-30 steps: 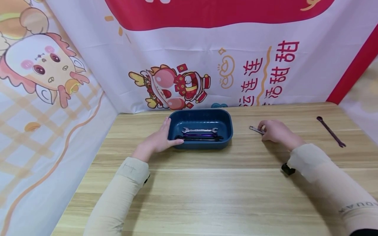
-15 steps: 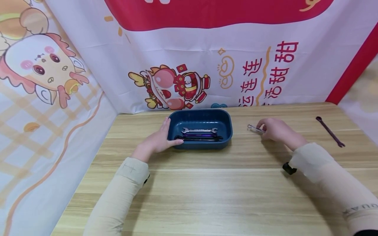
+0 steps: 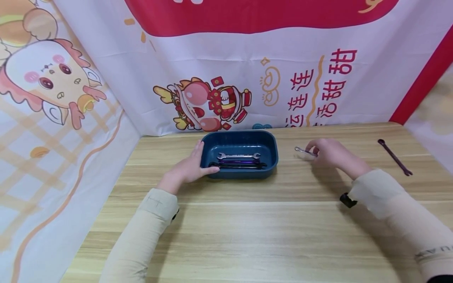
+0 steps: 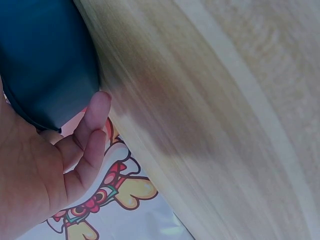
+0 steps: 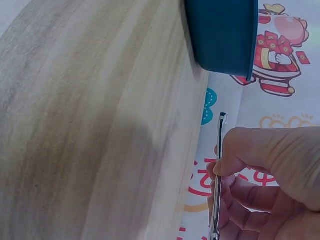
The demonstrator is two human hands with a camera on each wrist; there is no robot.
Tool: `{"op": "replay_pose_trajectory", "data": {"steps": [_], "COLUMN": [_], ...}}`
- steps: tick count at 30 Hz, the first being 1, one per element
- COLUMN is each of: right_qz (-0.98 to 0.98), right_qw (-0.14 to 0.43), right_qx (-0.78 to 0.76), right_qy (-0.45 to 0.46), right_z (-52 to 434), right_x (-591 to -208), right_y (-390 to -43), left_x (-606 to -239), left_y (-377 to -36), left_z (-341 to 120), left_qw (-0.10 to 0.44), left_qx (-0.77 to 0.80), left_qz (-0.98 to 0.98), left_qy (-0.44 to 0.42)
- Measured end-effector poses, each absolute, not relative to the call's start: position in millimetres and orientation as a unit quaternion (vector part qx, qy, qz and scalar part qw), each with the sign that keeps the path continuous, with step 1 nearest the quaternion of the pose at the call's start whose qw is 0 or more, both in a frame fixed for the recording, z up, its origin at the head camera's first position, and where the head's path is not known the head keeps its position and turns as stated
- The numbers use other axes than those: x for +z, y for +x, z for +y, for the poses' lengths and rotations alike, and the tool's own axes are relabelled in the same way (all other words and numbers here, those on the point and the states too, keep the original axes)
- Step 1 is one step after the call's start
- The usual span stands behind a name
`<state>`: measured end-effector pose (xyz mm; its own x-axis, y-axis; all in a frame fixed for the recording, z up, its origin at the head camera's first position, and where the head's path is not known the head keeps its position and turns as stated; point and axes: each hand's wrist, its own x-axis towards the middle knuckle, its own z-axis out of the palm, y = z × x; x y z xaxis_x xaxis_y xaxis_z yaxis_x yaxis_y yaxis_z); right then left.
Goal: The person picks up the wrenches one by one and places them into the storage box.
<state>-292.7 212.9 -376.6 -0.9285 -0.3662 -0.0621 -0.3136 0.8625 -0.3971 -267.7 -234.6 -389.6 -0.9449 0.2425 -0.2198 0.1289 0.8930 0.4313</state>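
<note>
A dark blue box (image 3: 244,174) stands at the back of the table. My left hand (image 3: 187,168) rests against its left end, fingers along the outer wall and thumb lying at the front rim. Inside lie a silver open-ended wrench (image 3: 238,156), a purple wrench (image 3: 238,161) and a black wrench (image 3: 242,166), side by side. To the right of the box, my right hand (image 3: 332,155) pinches a small silver wrench (image 5: 218,192) between thumb and fingers, its ring end pointing left. In the right wrist view it is seen edge-on, raised from the wood.
A dark purple wrench (image 3: 394,157) lies slanted on the wooden table (image 3: 247,228) at the far right. A printed cloth (image 3: 226,51) hangs right behind the table's back edge, and another patterned cloth (image 3: 74,157) covers the left side.
My right hand has lifted the small silver wrench a little off the table, its ring end moving slightly left and up. My left hand and the box have stayed put.
</note>
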Motion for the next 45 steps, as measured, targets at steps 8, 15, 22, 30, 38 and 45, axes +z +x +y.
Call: {"op": "replay_pose_trajectory", "data": {"steps": [8,15,22,30,38,45], "right_qz": [0.959,0.956,0.956,0.955,0.954,0.954], "right_qw": [0.064,0.068,0.079,0.072,0.075,0.069], "right_qx": [-0.198,-0.208,-0.202,-0.193,-0.2,-0.193], "right_qy": [-0.195,-0.198,-0.197,-0.211,-0.209,-0.217], "right_z": [209.5,202.7,197.3,188.0,177.5,164.4], "right_x": [-368.9,-358.6,-348.6,-343.4,-336.4,-329.9], "right_y": [-292.9,-293.0,-292.5,-291.3,-294.5,-297.4], "left_x": [-390.5,-390.4,-389.9,-388.5,-387.4,-389.1], "left_y": [-268.7,-269.6,-268.9,-266.9,-265.7,-267.2], "left_z": [-235.7,-236.3,-234.5,-234.5,-234.3,-235.2], "left_qw": [0.136,0.137,0.138,0.136,0.138,0.132], "left_qx": [0.21,0.209,0.211,0.213,0.219,0.214], "left_qz": [0.963,0.963,0.962,0.962,0.961,0.963], "left_qy": [0.101,0.1,0.103,0.1,0.098,0.102]}}
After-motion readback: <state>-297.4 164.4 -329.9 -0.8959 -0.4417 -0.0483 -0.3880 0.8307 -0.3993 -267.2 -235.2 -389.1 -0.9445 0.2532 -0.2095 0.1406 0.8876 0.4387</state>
